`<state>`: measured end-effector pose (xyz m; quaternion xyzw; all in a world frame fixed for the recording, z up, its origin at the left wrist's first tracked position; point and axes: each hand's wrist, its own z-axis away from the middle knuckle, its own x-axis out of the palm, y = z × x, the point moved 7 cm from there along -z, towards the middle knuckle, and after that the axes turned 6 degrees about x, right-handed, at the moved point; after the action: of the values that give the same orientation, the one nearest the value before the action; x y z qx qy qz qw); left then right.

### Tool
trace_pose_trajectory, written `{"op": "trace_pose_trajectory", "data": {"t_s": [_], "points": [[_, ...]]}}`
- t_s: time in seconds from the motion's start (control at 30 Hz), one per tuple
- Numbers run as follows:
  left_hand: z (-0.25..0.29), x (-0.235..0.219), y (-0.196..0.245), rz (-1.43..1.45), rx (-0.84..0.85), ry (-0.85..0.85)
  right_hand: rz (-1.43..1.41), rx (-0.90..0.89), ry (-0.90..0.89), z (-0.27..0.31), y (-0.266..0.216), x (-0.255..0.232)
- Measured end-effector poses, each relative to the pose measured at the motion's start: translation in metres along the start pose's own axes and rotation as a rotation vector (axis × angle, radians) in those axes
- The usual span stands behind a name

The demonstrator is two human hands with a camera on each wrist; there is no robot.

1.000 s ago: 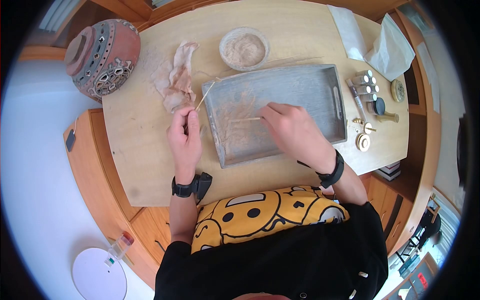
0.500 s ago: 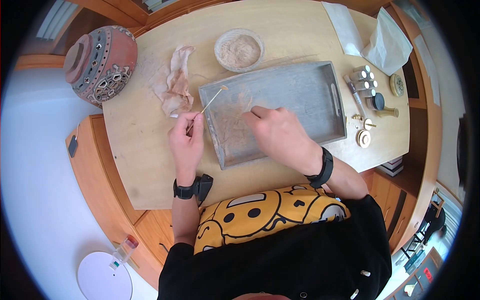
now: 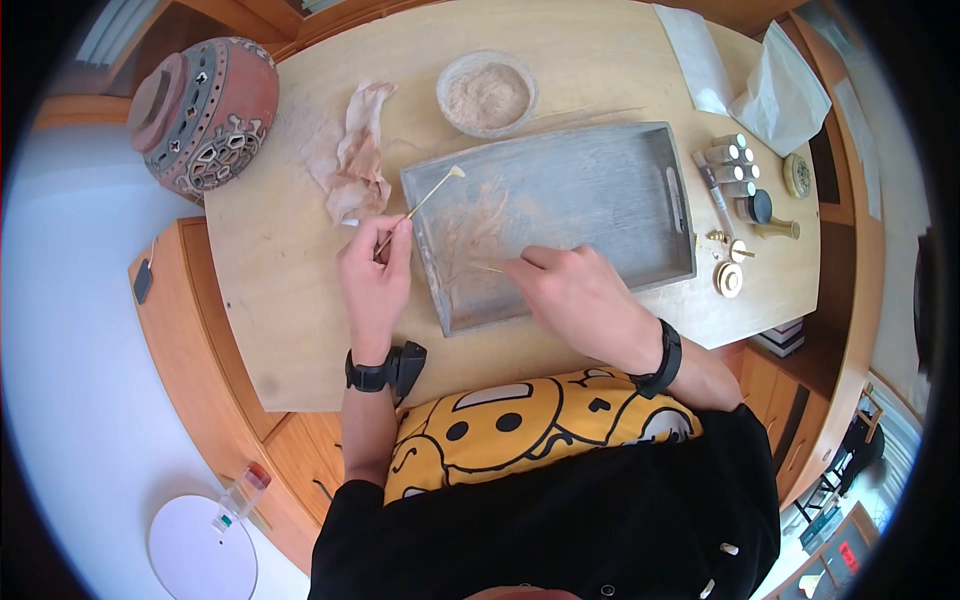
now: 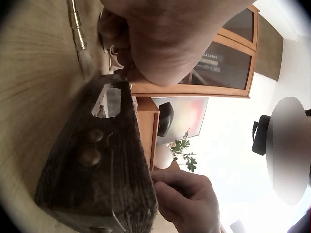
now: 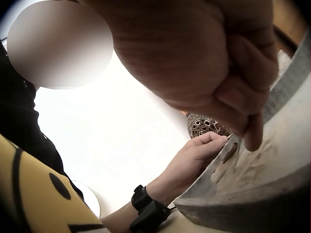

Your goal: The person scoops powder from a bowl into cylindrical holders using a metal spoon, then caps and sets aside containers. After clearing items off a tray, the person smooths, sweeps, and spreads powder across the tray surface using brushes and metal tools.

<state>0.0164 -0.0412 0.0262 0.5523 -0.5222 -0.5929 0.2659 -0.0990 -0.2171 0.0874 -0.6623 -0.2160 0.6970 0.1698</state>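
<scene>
In the head view, my left hand (image 3: 376,275) is by the left rim of the grey wooden tray (image 3: 600,180). It grips a thin brass tool (image 3: 432,191) with a small flared, flat tip, which points up and right over the tray's corner. My right hand (image 3: 580,300) is above the tray's near side, thumb and fingertips pinching a thin stick (image 3: 488,267). Beneath the stick, brown powder (image 3: 475,225) lies smeared over the tray's left part. The right wrist view shows the stick (image 5: 237,156) pointing down at this powder.
Behind the tray stands a bowl of pale powder (image 3: 488,95), left of it a stained crumpled cloth (image 3: 357,155). A carved pot (image 3: 205,115) is at the far left. Several small bottles (image 3: 735,165) and brass pieces (image 3: 729,280) sit at right. A brush (image 4: 77,31) lies beside the tray.
My right hand first moved left with the stick, then came back toward the tray's near side. The brass tool in my left hand has swung slightly right, and its flared tip now faces up.
</scene>
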Motion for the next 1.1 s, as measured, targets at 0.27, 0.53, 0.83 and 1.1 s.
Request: {"op": "trace_pose_trajectory", "data": {"t_s": [0.27,0.53,0.83,1.1], "points": [[-0.001,0.000,-0.001,-0.011,-0.003,-0.003,-0.054,-0.042,-0.135,0.018,-0.009,0.000],[-0.001,0.000,0.000,-0.002,-0.008,-0.006,0.024,-0.048,0.032,0.008,-0.008,-0.017],[-0.001,0.000,-0.003,-0.009,-0.001,-0.006,0.017,0.052,0.097,-0.029,0.004,-0.019],[0.000,0.000,-0.001,0.009,0.002,-0.006,0.009,0.022,0.199,-0.045,-0.003,-0.012]]}}
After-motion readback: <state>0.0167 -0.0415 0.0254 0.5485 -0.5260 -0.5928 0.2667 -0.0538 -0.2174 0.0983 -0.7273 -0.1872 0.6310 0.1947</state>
